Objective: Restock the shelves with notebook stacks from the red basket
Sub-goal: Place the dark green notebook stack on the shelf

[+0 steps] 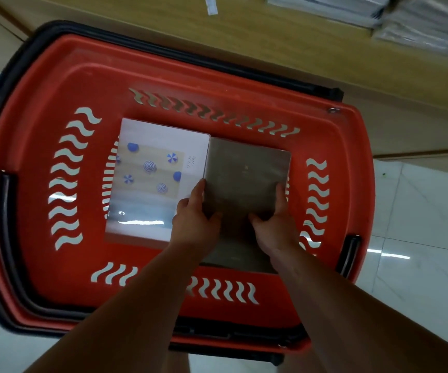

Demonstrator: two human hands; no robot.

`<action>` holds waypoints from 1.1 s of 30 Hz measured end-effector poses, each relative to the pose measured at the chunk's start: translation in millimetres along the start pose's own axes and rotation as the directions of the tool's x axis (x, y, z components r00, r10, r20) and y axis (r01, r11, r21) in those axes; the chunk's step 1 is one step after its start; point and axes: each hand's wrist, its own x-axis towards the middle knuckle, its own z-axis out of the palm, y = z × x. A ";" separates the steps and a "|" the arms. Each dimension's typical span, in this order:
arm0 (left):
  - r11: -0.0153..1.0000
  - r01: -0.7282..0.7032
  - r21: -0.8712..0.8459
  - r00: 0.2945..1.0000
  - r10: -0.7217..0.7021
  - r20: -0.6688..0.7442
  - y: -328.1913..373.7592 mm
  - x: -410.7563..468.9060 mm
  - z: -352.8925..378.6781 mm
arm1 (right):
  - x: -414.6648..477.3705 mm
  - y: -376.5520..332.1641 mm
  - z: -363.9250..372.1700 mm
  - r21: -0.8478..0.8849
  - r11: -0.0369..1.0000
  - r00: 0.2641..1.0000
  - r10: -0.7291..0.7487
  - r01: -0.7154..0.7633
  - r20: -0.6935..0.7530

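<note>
One red basket [56, 76] holds two notebook stacks: an umbrella-patterned stack [147, 179] and a grey stack [247, 168]. Left grip [193, 222] and right grip [275, 224] clasp the grey stack's sides.

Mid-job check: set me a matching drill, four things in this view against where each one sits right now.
Things
1. grey-brown notebook stack
2. umbrella-print notebook stack
3. wrapped stacks
4. red basket

Places
A. on the wooden shelf, upper right
B. flat in the basket, left part
C. on the tiled floor
D. gripped between left hand and right hand

Pairs: 1-D, 2-B, 3-A, 4-C.
</note>
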 end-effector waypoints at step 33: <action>0.971 -0.129 -0.201 0.985 0.101 -0.141 -47.3 -8.4 -140.3 | -57.3 -82.2 71.6 0.237 0.955 0.952 -0.227 0.177 0.203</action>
